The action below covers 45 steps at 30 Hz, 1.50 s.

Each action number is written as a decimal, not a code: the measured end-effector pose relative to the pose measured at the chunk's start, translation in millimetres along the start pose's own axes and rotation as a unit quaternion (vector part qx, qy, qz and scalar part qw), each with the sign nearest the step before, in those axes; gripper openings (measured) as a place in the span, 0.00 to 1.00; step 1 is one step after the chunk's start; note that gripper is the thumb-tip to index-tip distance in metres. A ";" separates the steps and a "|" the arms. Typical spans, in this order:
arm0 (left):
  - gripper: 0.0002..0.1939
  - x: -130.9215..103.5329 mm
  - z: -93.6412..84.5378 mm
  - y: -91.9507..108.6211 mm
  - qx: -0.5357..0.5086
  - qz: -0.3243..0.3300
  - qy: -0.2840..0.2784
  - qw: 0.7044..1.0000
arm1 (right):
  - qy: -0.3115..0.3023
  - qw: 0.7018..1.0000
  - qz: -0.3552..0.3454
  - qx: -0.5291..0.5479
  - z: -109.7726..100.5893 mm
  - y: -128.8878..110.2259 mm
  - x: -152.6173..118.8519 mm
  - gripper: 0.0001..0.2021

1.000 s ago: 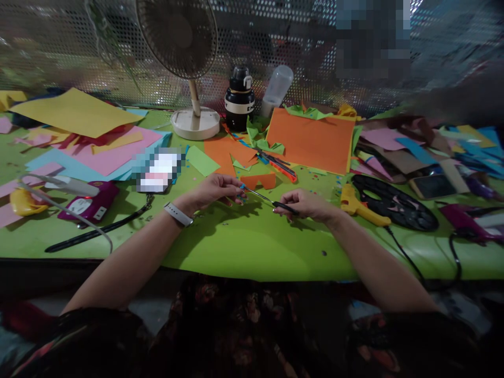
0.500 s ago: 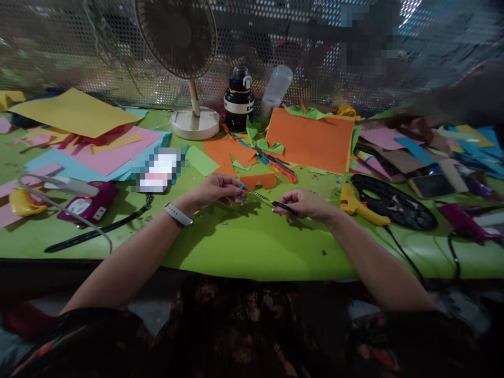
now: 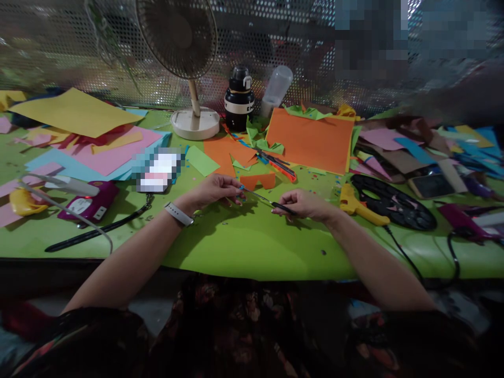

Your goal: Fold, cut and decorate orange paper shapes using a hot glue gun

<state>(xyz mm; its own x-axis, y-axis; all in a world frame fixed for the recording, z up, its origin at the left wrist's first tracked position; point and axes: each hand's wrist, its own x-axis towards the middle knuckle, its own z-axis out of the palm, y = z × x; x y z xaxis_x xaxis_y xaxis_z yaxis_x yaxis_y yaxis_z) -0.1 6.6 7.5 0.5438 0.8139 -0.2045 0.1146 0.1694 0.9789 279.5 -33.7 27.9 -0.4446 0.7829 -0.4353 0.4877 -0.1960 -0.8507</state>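
My right hand [image 3: 301, 205] is closed around the black handle of a thin metal-shafted tool [image 3: 283, 208]. Its shaft slants up and left to the fingertips of my left hand [image 3: 220, 190]. There, the thumb and forefinger pinch a tiny blue piece [image 3: 241, 187] at the tool's tip; its material is too small to tell. Both hands are held over the green tabletop [image 3: 236, 247]. Just beyond them lies an orange paper scrap [image 3: 258, 181] with a notched edge. Behind that scrap are scissors [image 3: 277, 163] with dark blades and orange on the handle.
Left of my hands lie a phone [image 3: 159, 170] with a strap, a purple power strip [image 3: 88, 202] and stacked coloured paper [image 3: 79, 113]. A fan [image 3: 195, 123] and black bottle [image 3: 239, 100] stand behind. To the right are a yellow glue gun [image 3: 360, 205] and black palette-shaped tray [image 3: 417, 212].
Almost nothing differs. My right hand and the tool have shifted very slightly, while my left hand keeps its pinch in the same spot.
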 end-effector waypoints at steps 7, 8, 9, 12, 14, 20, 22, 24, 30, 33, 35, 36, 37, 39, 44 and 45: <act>0.14 0.4 -7.3 -2.5 0.035 -0.034 -0.010 0.999 | -0.003 1.000 -0.001 0.002 -3.7 6.7 2.1 0.19; 0.15 0.4 -8.6 -2.1 0.042 -0.033 -0.014 0.998 | 0.000 1.000 -0.005 0.002 -5.1 8.4 3.1 0.19; 0.17 0.3 -9.6 -1.5 0.051 -0.029 -0.017 0.998 | 0.003 1.000 -0.012 0.002 -6.6 9.8 4.0 0.19; 0.22 -0.4 -11.1 1.5 0.071 -0.010 -0.008 0.997 | 0.018 0.999 -0.032 0.002 -10.1 11.7 5.5 0.19; 0.25 -1.0 -10.9 3.8 0.074 -0.001 0.008 0.997 | 0.029 0.999 -0.036 -0.002 -11.2 11.2 5.2 0.19; 0.17 -3.8 -9.5 9.4 0.111 -0.020 0.004 0.994 | 0.050 0.998 -0.047 -0.009 -14.0 8.7 1.2 0.19; 0.13 -4.1 -9.2 10.3 0.122 -0.020 0.015 0.992 | 0.063 0.996 -0.057 -0.009 -15.8 8.3 0.5 0.20; 0.11 -3.9 -8.9 10.7 0.142 -0.011 0.033 0.989 | 0.089 0.993 -0.065 -0.034 -18.1 8.6 1.2 0.20; 0.20 -4.0 -9.6 12.3 0.197 0.003 0.026 0.980 | 0.279 0.928 -0.054 -0.240 -29.8 13.9 6.7 0.17; 0.21 -4.8 -11.4 13.8 0.196 -0.006 0.011 0.980 | 0.332 0.903 -0.052 -0.270 -35.8 14.6 5.9 0.15; 0.20 -4.9 -12.7 14.2 0.199 -0.007 0.007 0.980 | 0.351 0.897 -0.052 -0.264 -38.5 13.8 4.4 0.15; 0.19 -4.8 -13.3 14.1 0.201 -0.004 0.005 0.980 | 0.359 0.894 -0.052 -0.264 -39.6 13.3 3.8 0.15; 0.19 -4.4 -13.8 13.7 0.202 0.000 0.002 0.979 | 0.366 0.890 -0.052 -0.268 -40.7 13.0 3.5 0.15; 0.18 -3.2 -14.6 12.3 0.204 0.009 -0.002 0.979 | 0.373 0.884 -0.051 -0.278 -43.5 13.1 3.5 0.14; 0.16 0.9 -19.9 7.4 0.208 0.029 -0.004 0.978 | 0.390 0.870 -0.043 -0.300 -56.3 18.2 5.3 0.10; 0.18 1.6 -21.8 6.8 0.208 0.033 -0.007 0.978 | 0.393 0.866 -0.036 -0.306 -59.2 19.5 5.5 0.09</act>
<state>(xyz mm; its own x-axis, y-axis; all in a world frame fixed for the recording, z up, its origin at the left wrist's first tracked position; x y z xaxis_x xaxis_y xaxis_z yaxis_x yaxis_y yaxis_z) -16.6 21.1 13.8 0.5724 0.8073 -0.1434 0.4050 -0.1263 0.9055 331.0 1.7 26.3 0.0417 0.9874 0.1523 0.8942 0.0311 -0.4467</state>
